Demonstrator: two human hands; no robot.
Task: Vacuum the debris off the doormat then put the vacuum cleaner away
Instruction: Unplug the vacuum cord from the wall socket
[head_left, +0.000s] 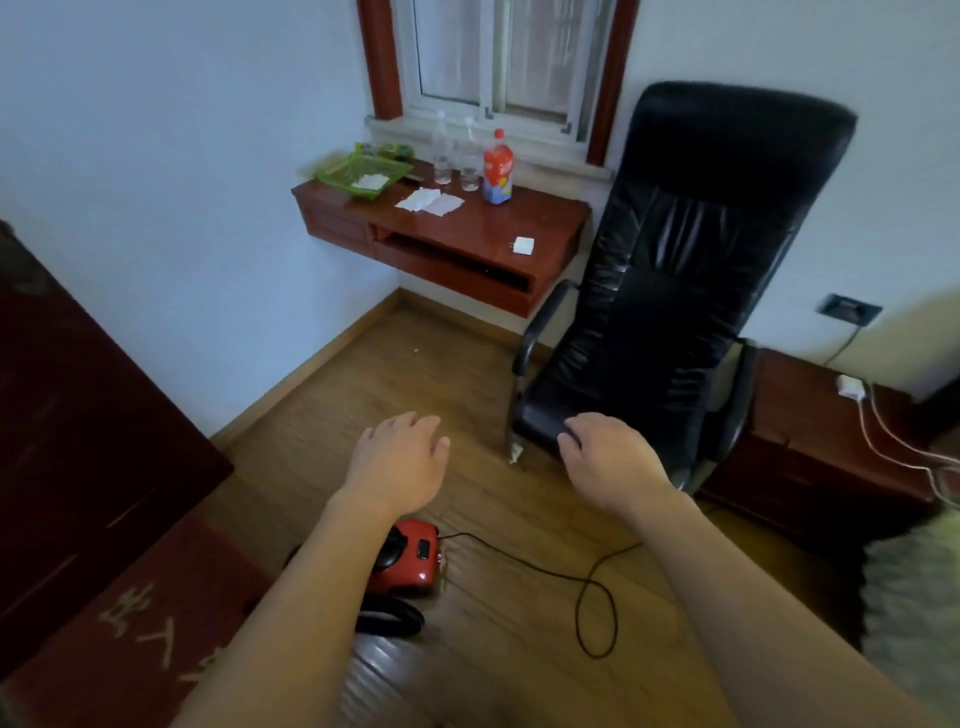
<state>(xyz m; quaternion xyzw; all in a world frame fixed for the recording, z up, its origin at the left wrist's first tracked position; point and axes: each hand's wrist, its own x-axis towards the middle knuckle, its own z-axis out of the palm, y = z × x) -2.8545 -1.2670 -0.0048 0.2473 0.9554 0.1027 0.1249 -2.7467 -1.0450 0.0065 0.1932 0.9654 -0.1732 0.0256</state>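
Observation:
A small red vacuum cleaner (413, 558) sits on the wooden floor, partly hidden under my left forearm, with its black hose (389, 616) curled beside it. Its black cord (592, 597) loops across the floor to the right. A dark red doormat (130, 623) with pale characters lies at the lower left. My left hand (400, 462) hovers above the floor, fingers relaxed and holding nothing. My right hand (608, 457) hangs in front of the chair seat, fingers loosely curled down, empty.
A black office chair (670, 291) stands right of centre. A wall-mounted red desk (441, 228) under the window holds bottles, a green tray and papers. A dark cabinet (78, 415) fills the left. A low red cabinet (821, 447) with white cables stands at the right.

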